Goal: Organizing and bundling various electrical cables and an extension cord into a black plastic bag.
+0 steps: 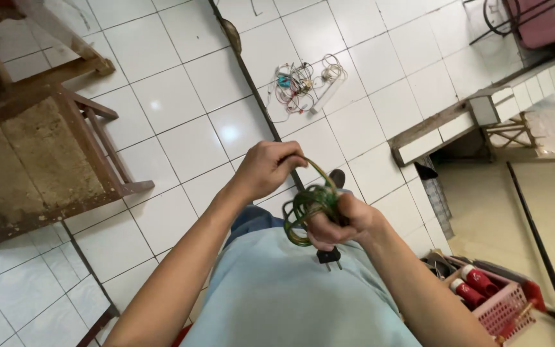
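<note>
My right hand (345, 222) grips a coiled bundle of green cable (306, 209) in front of my chest. A black two-pin plug (329, 257) hangs from below that fist. My left hand (268, 167) is closed on a loose end of the same green cable, which arcs from its fingers down to the coil. Both forearms reach up from the bottom of the view over my pale blue shirt.
A tangle of coloured wires (303, 83) lies on the white tiled floor ahead. A worn wooden bench (40, 148) stands left. A pink basket (499, 308) with red cylinders sits lower right. A thin dark rod (252, 83) runs across the tiles.
</note>
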